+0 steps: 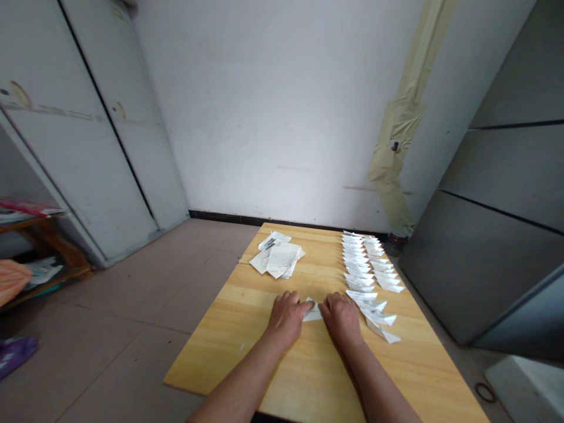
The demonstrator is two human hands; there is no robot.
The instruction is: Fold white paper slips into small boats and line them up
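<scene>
A small piece of folded paper [312, 315] lies on the wooden table between my two hands. My left hand [284, 316] has its fingers curled over the paper's left side, with the thumb stretched across its top. At the right edge of the same paper, the curled fingers of my right hand [342, 317] press down. Both hands cover parts of the sheet, so its full shape is hidden. Just right of my right hand, folded paper boats [359, 264] stand nested in rows. Beyond my left hand is a loose pile of printed paper sheets [282, 258].
The light wooden table [220, 346] reaches toward a white wall [273, 117]. Grey panels [493, 247] rise on the right, above a white box [529, 388] on the floor. At left are white cabinets [101, 147] and a low wooden shelf [66, 258].
</scene>
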